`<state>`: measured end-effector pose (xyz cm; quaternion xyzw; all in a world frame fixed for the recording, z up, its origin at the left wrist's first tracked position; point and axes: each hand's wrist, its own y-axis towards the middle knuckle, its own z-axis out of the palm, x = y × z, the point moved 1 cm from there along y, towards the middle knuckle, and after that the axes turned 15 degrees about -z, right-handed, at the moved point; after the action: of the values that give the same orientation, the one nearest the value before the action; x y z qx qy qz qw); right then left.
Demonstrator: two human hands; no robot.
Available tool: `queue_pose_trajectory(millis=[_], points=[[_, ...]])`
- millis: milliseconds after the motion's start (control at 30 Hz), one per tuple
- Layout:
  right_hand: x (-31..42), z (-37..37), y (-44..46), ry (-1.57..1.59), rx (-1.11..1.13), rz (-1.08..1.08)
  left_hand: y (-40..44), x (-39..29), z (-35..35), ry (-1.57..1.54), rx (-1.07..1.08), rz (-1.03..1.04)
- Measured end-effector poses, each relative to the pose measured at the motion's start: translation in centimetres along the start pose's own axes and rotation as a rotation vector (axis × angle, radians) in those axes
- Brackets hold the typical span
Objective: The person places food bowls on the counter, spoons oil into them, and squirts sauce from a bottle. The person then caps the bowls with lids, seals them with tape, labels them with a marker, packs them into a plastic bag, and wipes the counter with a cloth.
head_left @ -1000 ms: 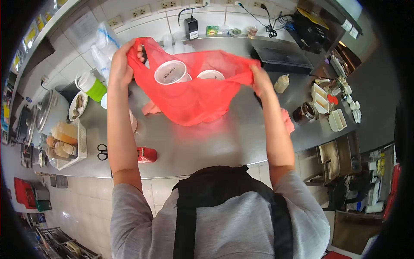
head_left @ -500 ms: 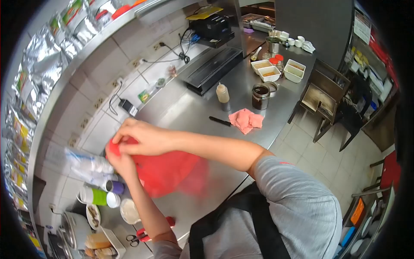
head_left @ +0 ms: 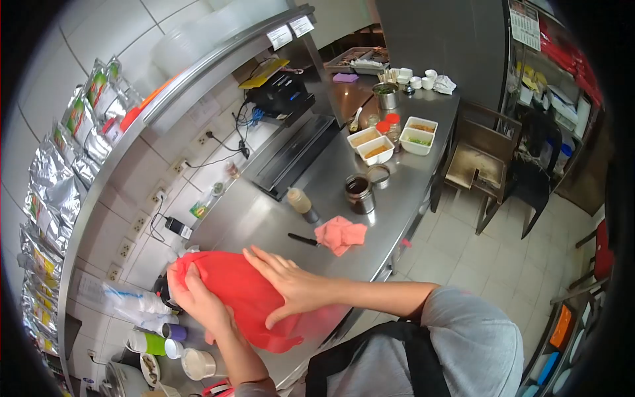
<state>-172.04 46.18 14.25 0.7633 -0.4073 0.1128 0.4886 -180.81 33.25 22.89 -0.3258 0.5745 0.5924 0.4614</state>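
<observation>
A red plastic bag (head_left: 241,278) spreads over the steel counter in front of me, crumpled and partly see-through at its lower right. Fingers of my left hand (head_left: 202,301) are closed on the bag's left end. My right hand (head_left: 294,288) lies along the bag's right side, fingers stretched out and thumb apart, touching the plastic. Whether anything is inside the bag cannot be seen. Beyond it on the counter are a pink cloth (head_left: 340,235) and a black-handled utensil (head_left: 302,239), its far end under the cloth.
A squeeze bottle (head_left: 302,204) and an open jar of dark sauce (head_left: 359,194) stand farther along the counter (head_left: 264,221). White food containers (head_left: 418,135) sit beyond. Cups and tubs (head_left: 198,364) crowd the left side. A shelf of foil packs (head_left: 56,178) overhangs the wall.
My hands have come apart; the right one moved right and spread open against the bag. The red bag is now stretched wider beneath both hands. The view has shifted.
</observation>
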Motion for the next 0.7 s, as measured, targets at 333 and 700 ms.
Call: queue_pose_trajectory(millis=[333, 700], points=[[0.2, -16.0, -13.5, 0.001, -0.151, -0.005, -14.5, -6.1, 20.9, -0.167, 0.521, -0.172], [4.7, -35.8, -34.3, -0.430, -1.066, 0.079, -6.8, -2.9, 42.3, 0.254, 1.061, 0.174]])
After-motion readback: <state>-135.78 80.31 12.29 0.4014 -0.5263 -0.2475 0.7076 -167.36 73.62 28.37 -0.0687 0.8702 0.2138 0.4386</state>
